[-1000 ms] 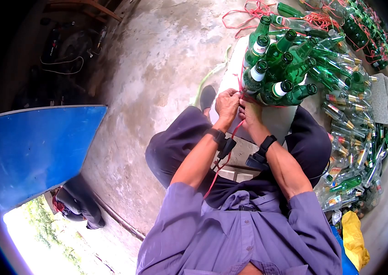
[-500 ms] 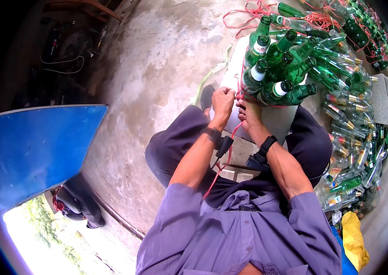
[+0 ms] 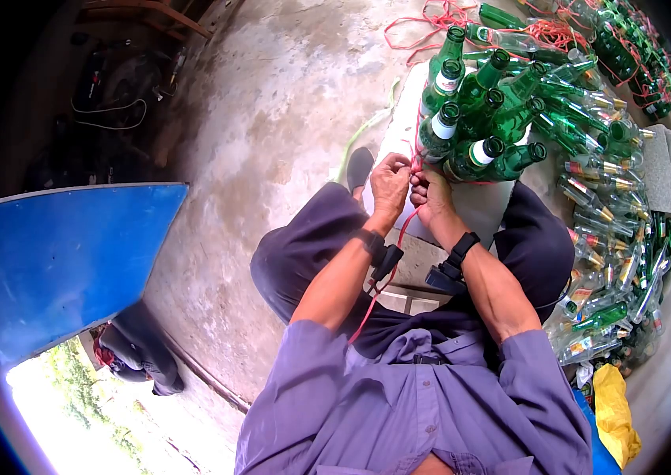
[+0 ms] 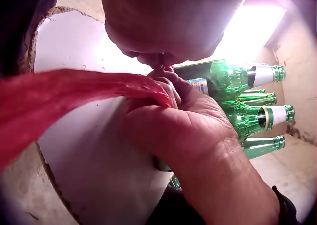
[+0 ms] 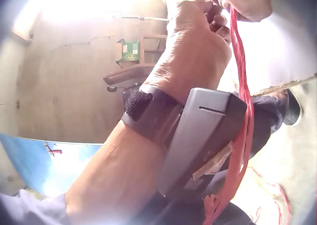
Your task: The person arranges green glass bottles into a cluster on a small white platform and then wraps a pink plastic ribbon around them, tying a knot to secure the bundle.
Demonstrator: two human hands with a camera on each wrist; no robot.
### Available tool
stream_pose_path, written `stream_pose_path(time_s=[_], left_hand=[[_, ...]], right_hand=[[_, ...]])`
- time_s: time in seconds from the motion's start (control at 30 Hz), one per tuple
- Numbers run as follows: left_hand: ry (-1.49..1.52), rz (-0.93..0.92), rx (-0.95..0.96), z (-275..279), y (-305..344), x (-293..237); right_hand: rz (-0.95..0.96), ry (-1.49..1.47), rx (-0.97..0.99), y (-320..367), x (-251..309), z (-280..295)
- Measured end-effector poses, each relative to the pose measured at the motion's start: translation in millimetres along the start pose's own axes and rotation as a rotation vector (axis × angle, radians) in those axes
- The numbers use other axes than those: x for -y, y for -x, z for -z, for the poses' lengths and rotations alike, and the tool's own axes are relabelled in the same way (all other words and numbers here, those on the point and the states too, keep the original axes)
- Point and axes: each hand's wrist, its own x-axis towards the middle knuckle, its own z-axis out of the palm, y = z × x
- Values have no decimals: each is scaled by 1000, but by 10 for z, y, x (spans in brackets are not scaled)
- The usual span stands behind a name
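Note:
Several green bottles [image 3: 478, 119] stand bunched on a white board [image 3: 399, 131], with red string [image 3: 404, 229] around their lower part. At the bunch's near left edge, my left hand [image 3: 389, 190] pinches the string with bent fingers. Close beside it, my right hand [image 3: 433, 203] has its fingers curled on the string. In the left wrist view, string [image 4: 74, 91] runs into the right hand [image 4: 183, 126], while the left hand [image 4: 168, 22] meets it from above. The right wrist view shows string [image 5: 240, 71] hanging below the fingertips; the exact crossing of strands is hidden.
Many loose bottles [image 3: 604, 190] lie piled at the right, near a grey block [image 3: 662, 170] and a yellow bag [image 3: 612, 412]. Loose red string [image 3: 430, 24] lies on the floor behind. A blue panel [image 3: 74, 253] is at the left. Both knees flank the board.
Half a second ago my left hand was slightly farther left; it has come back in against the right hand's fingers. The right hand has shifted only slightly, and the bottles stay upright.

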Motion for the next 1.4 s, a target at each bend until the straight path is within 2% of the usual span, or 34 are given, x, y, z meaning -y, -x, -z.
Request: stream_pose_path(time_s=[0.1,0.3,0.4,0.5,0.7,0.77,1.0,1.27,1.4], left_hand=[[32,39,20,-1,36,-43],[-87,-36,-26,10,69,-44],[-113,18,-1,18,71,3],[-188,-5,-23,28,53,93],[-402,-134,-34,-23,124,-96],[-479,-94,-59,-52,122,-115],[-520,72,-59,-93,81,-139],[-697,-82,-31,-21,1,-181],[-751,-90,-30,-11,-49,-182]], right_hand=[[-25,-11,8,-15,13,11],[-40,-14,-8,-27,21,22],[-42,-13,21,-41,13,41],[-21,19,-27,-16,10,23],[37,56,-64,-33,-48,71],[127,136,-89,-6,-59,44],[125,237,-143,74,-53,-5],[86,119,-103,165,-62,-71],[91,88,-113,159,-107,-108]])
